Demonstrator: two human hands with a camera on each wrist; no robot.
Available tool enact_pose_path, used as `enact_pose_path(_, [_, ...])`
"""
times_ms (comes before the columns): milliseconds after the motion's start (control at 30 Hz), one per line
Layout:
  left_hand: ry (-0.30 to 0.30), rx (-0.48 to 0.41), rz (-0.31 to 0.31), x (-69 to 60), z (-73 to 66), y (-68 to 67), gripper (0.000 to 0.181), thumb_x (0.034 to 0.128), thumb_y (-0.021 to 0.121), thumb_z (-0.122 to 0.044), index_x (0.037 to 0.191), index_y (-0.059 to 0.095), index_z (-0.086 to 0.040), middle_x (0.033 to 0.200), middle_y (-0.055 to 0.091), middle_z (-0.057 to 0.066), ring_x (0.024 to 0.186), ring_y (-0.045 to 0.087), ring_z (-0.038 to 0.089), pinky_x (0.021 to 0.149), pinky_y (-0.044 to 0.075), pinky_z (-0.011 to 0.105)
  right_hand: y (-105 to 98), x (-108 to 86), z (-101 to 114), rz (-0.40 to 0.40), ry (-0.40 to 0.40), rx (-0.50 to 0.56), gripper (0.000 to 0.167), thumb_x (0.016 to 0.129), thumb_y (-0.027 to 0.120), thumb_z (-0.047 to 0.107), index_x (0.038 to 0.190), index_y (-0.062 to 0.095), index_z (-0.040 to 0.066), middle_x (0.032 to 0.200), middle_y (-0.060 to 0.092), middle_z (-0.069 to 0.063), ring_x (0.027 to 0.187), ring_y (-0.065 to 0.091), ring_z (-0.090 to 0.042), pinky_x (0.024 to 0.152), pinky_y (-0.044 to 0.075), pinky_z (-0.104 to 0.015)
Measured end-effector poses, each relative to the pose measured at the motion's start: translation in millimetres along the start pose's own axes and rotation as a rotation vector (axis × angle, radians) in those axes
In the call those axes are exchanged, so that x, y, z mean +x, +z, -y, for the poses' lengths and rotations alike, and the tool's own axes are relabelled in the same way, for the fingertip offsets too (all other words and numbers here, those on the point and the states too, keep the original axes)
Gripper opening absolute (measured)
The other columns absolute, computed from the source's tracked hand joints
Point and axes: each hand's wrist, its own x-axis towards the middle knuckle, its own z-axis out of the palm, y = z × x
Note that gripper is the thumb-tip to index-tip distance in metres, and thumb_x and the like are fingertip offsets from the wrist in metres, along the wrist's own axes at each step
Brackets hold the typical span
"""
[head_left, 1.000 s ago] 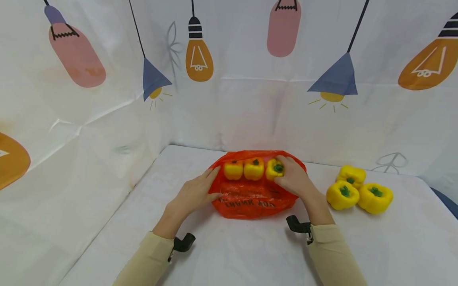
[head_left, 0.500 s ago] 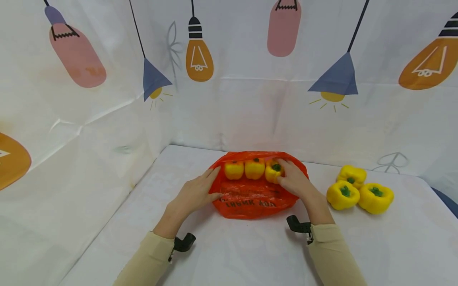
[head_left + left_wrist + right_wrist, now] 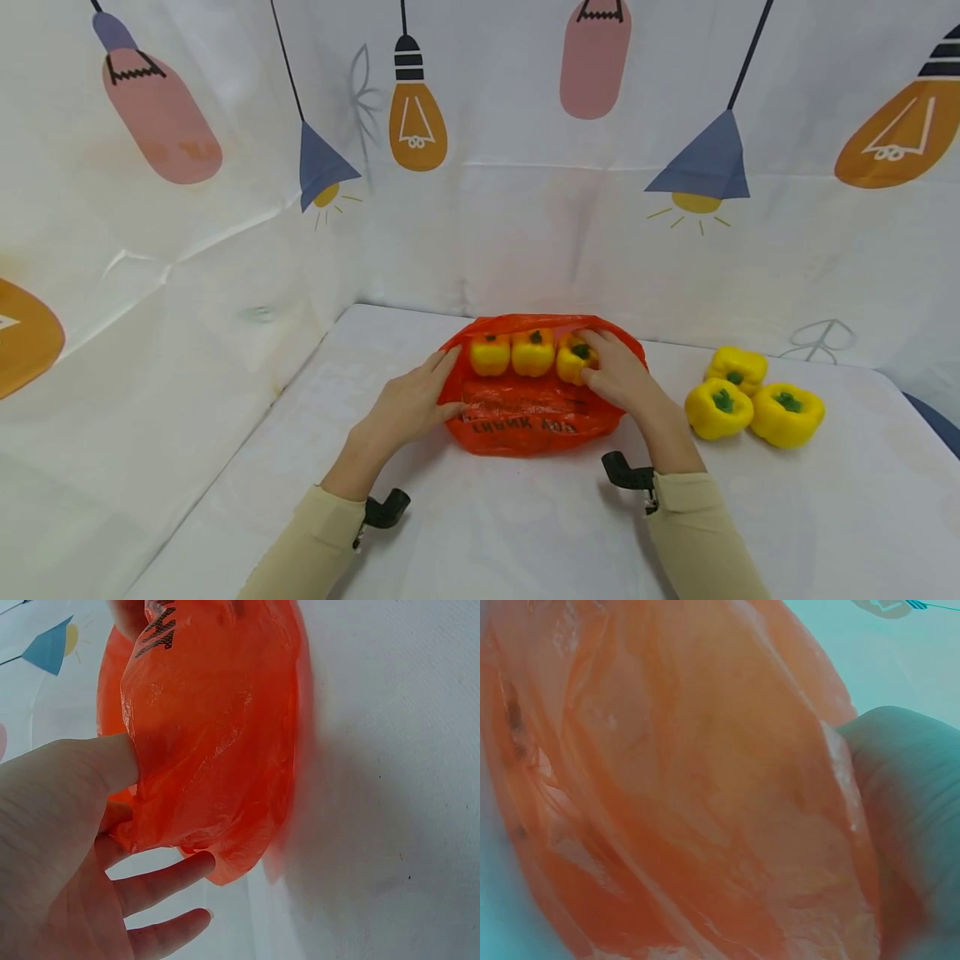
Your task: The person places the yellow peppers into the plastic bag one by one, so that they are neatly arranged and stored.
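A red plastic bag [image 3: 525, 417] with black lettering lies on the white table, its mouth facing the person. Inside, three yellow bell peppers stand in a row: the left one [image 3: 490, 357], the middle one [image 3: 533, 354] and the right one [image 3: 576, 358]. The right hand [image 3: 624, 377] reaches into the bag and holds the right bell pepper between thumb and fingers. In the right wrist view, bag film [image 3: 705, 787] hides that pepper. At the bag's left side, the left hand [image 3: 408, 408] spreads its mouth, with thumb inside the rim and other fingers [image 3: 161, 889] extended.
Three more yellow bell peppers [image 3: 718, 409] sit close together on the table, right of the bag. A white cloth wall [image 3: 510, 242] printed with lamps rises behind the table [image 3: 525, 525], and another section stands at the left.
The right bell pepper has tilted slightly inside the bag as the right hand shifted a little. The bag's upper rim has risen slightly. The left hand stays in place.
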Motion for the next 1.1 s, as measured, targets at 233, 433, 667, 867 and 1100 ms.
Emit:
enact_pose_path(233, [-0.001,0.001,-0.013,-1.3,0.8,0.6,0.089,0.0901,0.069,-0.049,0.160,0.022,-0.019,0.161,0.034,0.008,0.136,0.051,0.031,0.102,0.052,0.051,-7,-8.8,1,-0.007,-0.023,0.030,0.061,0.091,0.052,0.013,0.150,0.040,0.012,0.153,0.038,-0.016,0.135,0.043,-0.039,0.111,0.036,-0.065])
enact_pose_path(433, [0.008,-0.006,-0.033,-1.3,1.8,1.8,0.088,0.0903,0.068,-0.049,0.159,0.022,-0.019,0.160,0.037,0.009,0.136,0.051,0.030,0.102,0.052,0.051,-17,-17.0,-1,-0.042,-0.081,0.094,0.058,0.094,0.055,0.015,0.150,0.041,0.013,0.155,0.039,-0.014,0.141,0.038,-0.039,0.113,0.033,-0.065])
enact_pose_path(667, [-0.001,0.008,-0.039,0.6,-0.8,-0.7,0.089,0.0902,0.069,-0.047,0.159,0.022,-0.018,0.159,0.038,0.009,0.135,0.052,0.029,0.101,0.053,0.050,-32,-29.0,-2,-0.035,-0.050,0.180,0.057,0.097,0.056,0.019,0.151,0.040,0.020,0.159,0.035,-0.015,0.143,0.033,-0.042,0.110,0.035,-0.068])
enact_pose_path(867, [-0.009,0.016,-0.045,1.6,-2.1,-0.6,0.088,0.0900,0.070,-0.045,0.159,0.023,-0.017,0.158,0.039,0.011,0.134,0.053,0.031,0.099,0.053,0.051,-42,-39.9,-2,-0.070,-0.079,0.149,0.053,0.099,0.058,0.025,0.149,0.044,0.021,0.155,0.043,-0.011,0.141,0.038,-0.039,0.109,0.037,-0.068])
enact_pose_path(1100, [-0.022,0.014,-0.045,0.9,-0.4,0.6,0.089,0.0895,0.071,-0.045,0.159,0.023,-0.017,0.158,0.039,0.011,0.134,0.052,0.032,0.099,0.053,0.052,-50,-56.7,-13,-0.142,-0.129,0.190,0.052,0.098,0.059,0.020,0.148,0.045,0.015,0.148,0.049,-0.013,0.134,0.044,-0.039,0.105,0.041,-0.068])
